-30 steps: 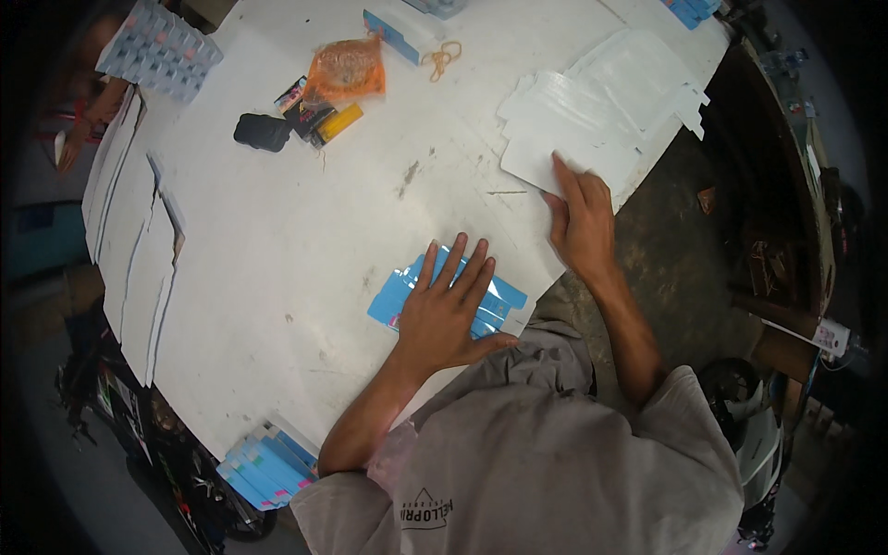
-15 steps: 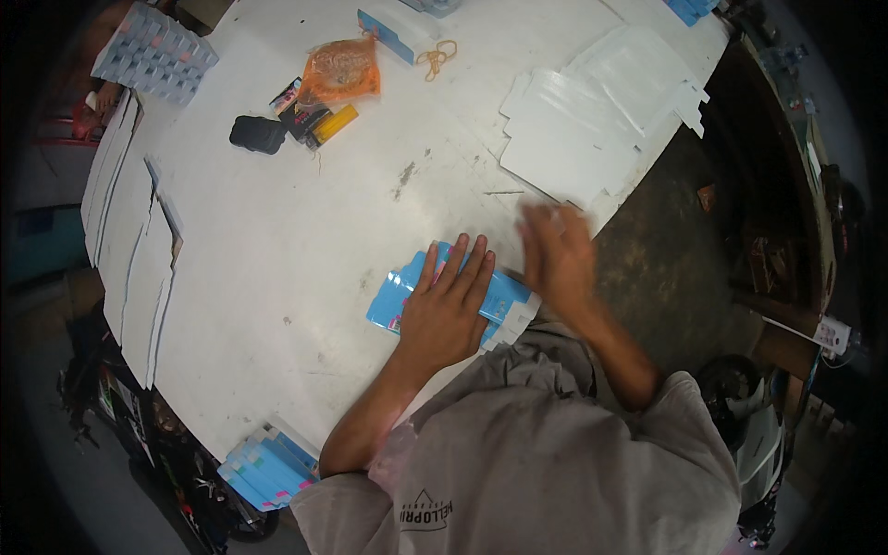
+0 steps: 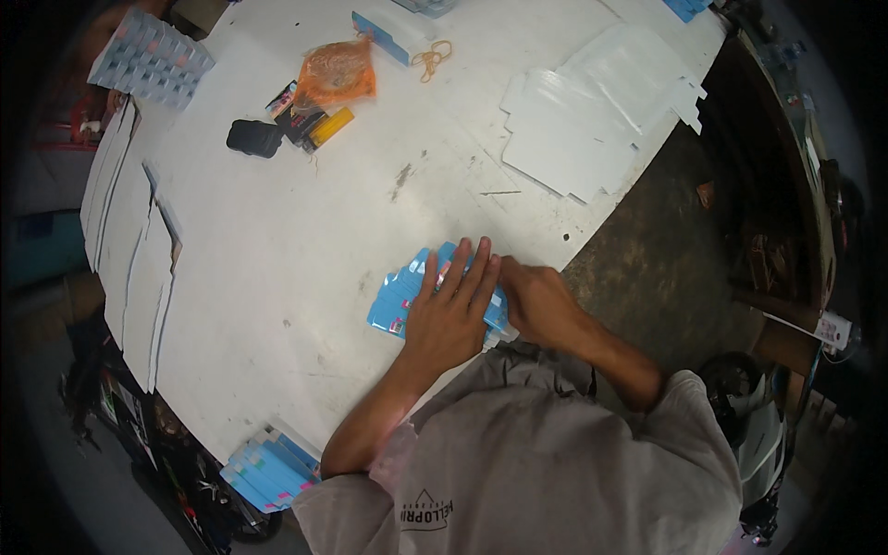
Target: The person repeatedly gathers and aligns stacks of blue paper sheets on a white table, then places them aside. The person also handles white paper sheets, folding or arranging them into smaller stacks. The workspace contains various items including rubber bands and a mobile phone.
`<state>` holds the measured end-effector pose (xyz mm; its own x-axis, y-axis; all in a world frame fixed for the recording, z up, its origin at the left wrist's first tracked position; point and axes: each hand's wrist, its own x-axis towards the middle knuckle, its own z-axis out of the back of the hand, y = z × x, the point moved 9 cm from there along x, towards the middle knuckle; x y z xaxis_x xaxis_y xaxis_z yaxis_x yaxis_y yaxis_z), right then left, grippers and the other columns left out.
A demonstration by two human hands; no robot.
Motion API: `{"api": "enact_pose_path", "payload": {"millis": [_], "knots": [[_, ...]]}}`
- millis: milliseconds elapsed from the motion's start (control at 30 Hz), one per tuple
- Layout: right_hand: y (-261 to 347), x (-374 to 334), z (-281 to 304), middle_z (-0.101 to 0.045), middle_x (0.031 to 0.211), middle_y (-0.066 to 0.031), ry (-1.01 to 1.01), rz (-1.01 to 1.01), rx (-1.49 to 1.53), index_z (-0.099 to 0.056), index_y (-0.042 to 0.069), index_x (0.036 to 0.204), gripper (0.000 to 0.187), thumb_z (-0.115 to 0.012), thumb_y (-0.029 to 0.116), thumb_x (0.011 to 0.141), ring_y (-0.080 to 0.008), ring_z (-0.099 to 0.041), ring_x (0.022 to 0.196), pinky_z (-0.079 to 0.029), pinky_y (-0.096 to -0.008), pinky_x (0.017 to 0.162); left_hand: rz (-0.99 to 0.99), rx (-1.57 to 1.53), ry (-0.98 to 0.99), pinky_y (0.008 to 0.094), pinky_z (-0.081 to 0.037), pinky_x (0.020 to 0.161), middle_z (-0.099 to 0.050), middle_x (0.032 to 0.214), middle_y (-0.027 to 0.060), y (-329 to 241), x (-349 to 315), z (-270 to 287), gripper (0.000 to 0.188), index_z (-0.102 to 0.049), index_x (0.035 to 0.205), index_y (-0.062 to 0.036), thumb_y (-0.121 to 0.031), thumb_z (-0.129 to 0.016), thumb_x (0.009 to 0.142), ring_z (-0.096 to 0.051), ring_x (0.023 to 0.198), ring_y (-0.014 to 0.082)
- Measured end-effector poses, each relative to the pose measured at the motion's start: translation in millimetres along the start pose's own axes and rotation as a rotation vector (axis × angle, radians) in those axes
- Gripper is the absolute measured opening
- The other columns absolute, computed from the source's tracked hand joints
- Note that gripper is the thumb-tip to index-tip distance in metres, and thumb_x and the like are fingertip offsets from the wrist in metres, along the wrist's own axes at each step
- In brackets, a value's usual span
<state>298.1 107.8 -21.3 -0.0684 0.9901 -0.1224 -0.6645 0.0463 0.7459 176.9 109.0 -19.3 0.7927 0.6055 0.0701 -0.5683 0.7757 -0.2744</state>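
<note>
Cartons (image 3: pixel 396 301), flat and blue, lie overlapping on the near right edge of the white table (image 3: pixel 277 231), their long axis running roughly from ten o'clock to four. One end fans out toward ten; the paler ends point to four, toward my shirt (image 3: pixel 518 444).

My left hand (image 3: pixel 447 328) lies flat on top of them, fingers straight and slightly parted, pointing to about one o'clock, the forearm coming up from seven. It is pressing rather than clasping. My right hand (image 3: pixel 544 305) comes in from four, knuckles bent, just beside the left fingers at the cartons' right side — I cannot tell whether its hidden fingertips pinch an edge. Between them, my hands cover the middle of the blue layers and part of the right end.

Between one and two o'clock, well apart, lie white cardboard blanks (image 3: pixel 573 139). Rubber bands (image 3: pixel 432 60) sit at twelve, and an orange bag (image 3: pixel 338 72) at eleven, with a yellow lighter (image 3: pixel 332 128) near it. A black case (image 3: pixel 254 138) is between ten and eleven. Stacked white boards (image 3: pixel 129 250) line nine o'clock — and more blue cartons (image 3: pixel 268 472) stand bunched between seven and eight, near my left elbow.
</note>
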Motion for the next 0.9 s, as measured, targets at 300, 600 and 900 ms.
{"api": "enact_pose_path", "payload": {"millis": [300,600,900], "knots": [[-12,21,51,-0.063,0.12,-0.0187,-0.243,0.199,-0.221,-0.065,0.003,0.136,0.051,-0.076,0.002,0.086,-0.0353,-0.059,0.099,-0.046,-0.0475,0.087,-0.003,-0.256,-0.033,0.0534,-0.031,0.125,-0.048,0.159,0.0234,5,2,2,0.063,-0.052,0.15,0.0039,-0.034,-0.061,0.1,-0.04,0.151,0.0418],[9,3,12,-0.064,0.082,-0.0231,-0.062,0.075,-0.063,-0.064,-0.001,0.11,0.022,-0.066,-0.001,0.088,-0.0417,-0.065,0.087,-0.052,-0.0495,0.077,0.031,-0.088,-0.025,0.0648,-0.026,0.123,-0.046,0.161,0.0226,-1,3,7,0.061,-0.054,0.148,0.0011,-0.03,-0.063,0.097,-0.036,0.153,0.0428],[-28,33,68,-0.063,0.117,-0.0242,-0.347,0.177,-0.138,-0.065,0.004,0.136,0.045,-0.074,0.011,0.092,-0.0393,-0.06,0.101,-0.046,-0.0522,0.088,-0.008,-0.266,-0.137,0.0542,-0.034,0.121,-0.05,0.159,0.018,4,3,7,0.057,-0.058,0.147,-0.0021,-0.031,-0.063,0.097,-0.051,0.143,0.0384]]}}
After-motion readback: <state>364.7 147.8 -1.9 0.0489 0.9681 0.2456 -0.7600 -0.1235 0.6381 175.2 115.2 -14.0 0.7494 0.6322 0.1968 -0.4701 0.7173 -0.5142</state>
